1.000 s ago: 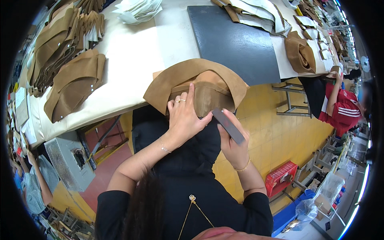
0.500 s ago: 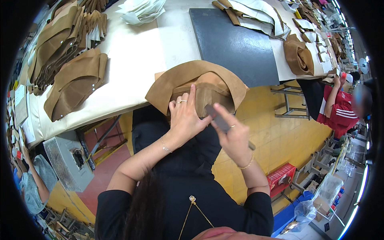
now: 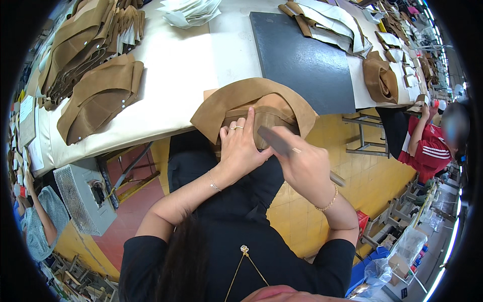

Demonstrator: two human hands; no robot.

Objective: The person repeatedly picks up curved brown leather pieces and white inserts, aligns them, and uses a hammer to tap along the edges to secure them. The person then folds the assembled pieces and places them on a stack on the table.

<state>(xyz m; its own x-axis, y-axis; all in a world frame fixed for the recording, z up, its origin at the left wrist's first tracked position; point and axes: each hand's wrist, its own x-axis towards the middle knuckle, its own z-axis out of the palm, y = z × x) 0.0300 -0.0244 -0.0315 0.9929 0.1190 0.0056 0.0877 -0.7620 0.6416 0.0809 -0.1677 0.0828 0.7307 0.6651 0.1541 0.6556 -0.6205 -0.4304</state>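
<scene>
A brown suede hat (image 3: 299, 100) with a wide curved brim rests against the table's near edge, its darker seamed crown panel (image 3: 266, 118) toward me. My left hand (image 3: 239, 143) holds the crown, index finger stretched along a seam, the other fingers bent over the suede and the thumb pointing right. In my right hand (image 3: 307, 163) is a dark, flat metal tool (image 3: 274, 140). Its flat end lies over the crown's right side, close to my left thumb; whether it touches the suede I cannot tell. A wooden-looking handle end sticks out behind my right hand.
Left on the white table (image 3: 176, 80) lie a similar brown hat (image 3: 98, 100) and a stack of brown pieces (image 3: 75, 45). White sheets (image 3: 188, 11) lie farther back. A dark slab (image 3: 307, 60) sits right of centre, near another brown hat (image 3: 378, 78). Someone in red (image 3: 427, 143) works at right.
My right hand has shifted right and slightly down, its tool sitting at a slightly different angle. The left hand keeps its hold on the hat. The whole view has shifted slightly.
</scene>
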